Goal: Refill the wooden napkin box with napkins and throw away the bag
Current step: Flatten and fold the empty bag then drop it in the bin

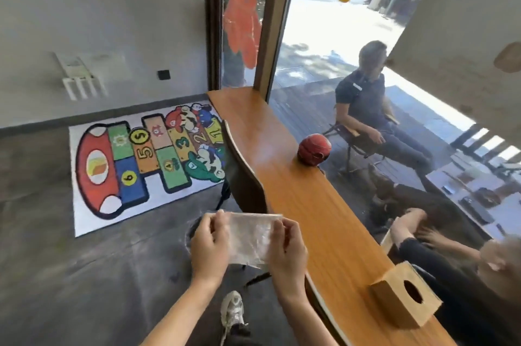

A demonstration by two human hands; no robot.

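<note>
Both hands, left [210,244] and right [287,249], pinch a clear bag [249,238], apparently empty. The box [406,299] sits on the worktop [282,176], contents unseen. The rug [146,165] shows 1, 2, 3, 5, 6.

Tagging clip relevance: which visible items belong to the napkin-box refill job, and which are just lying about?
Belongs to the job:
clear crinkled plastic bag, held by the left hand and right hand
square wooden napkin box with oval slot on the long wooden counter

Just lying about:
red ball-shaped ornament
colourful hopscotch floor mat
dark wooden chair
</note>
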